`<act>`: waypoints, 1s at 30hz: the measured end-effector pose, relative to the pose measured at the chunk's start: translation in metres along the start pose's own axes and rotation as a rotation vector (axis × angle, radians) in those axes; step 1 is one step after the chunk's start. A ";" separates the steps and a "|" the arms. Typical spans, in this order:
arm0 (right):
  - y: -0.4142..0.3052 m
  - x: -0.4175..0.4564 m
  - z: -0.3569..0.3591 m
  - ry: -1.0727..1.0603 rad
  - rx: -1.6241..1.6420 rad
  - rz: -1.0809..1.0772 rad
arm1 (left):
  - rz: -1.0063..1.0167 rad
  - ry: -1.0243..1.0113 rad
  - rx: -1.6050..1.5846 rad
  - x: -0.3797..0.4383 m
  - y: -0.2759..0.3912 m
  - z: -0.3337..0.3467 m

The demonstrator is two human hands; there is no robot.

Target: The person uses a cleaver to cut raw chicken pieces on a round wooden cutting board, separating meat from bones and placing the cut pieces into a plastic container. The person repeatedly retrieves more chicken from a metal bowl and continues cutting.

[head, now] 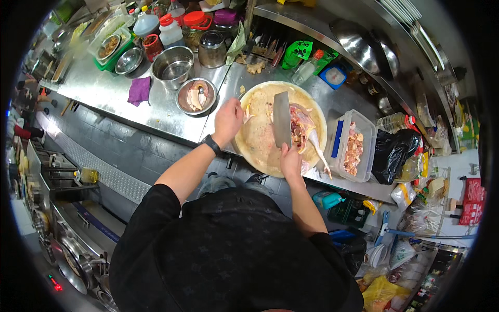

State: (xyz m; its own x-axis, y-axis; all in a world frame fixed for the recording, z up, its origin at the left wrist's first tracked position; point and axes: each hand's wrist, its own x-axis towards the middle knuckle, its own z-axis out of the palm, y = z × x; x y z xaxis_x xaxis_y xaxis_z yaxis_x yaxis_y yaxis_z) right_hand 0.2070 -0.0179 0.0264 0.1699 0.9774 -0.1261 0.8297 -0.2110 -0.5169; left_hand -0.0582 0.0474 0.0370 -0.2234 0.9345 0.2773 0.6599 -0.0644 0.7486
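My right hand (pixel 291 162) grips the handle of a broad-bladed cleaver (pixel 282 119) over a round chopping block (pixel 255 146). Right of the blade lies a cut-open raw chicken carcass (pixel 301 128), one leg (pixel 320 152) stretching past the block's near edge. My left hand (pixel 228 120), fingers curled, is at the block's left edge. A chicken foot (pixel 250 114) shows right beside those fingers; whether they hold it is unclear. Left of this hand, a steel bowl (pixel 180 102) contains pieces of raw poultry (pixel 198 95). A clear plastic tub (pixel 368 160) with chopped meat (pixel 353 150) stands right of the block.
Behind the small bowl stand a steel pot (pixel 173 67) and a lidded steel canister (pixel 212 48). A purple cloth (pixel 139 91) lies on the steel counter (pixel 167 121). Ginger (pixel 256 68), a bottle (pixel 308 69) and a blue scale (pixel 333 77) sit behind the block. A black plastic bag (pixel 395 154) adjoins the tub.
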 end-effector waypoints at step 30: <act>-0.056 -0.016 -0.013 -0.070 0.125 -0.187 | 0.116 -0.401 0.133 -0.072 0.001 0.004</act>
State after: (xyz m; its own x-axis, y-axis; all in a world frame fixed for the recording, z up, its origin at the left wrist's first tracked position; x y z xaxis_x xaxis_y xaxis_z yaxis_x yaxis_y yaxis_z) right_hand 0.1646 -0.0211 0.0687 -0.0217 0.9970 -0.0741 0.7703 -0.0306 -0.6370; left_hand -0.0385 -0.0188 0.0157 0.1363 0.9875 0.0792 0.7567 -0.1554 0.6350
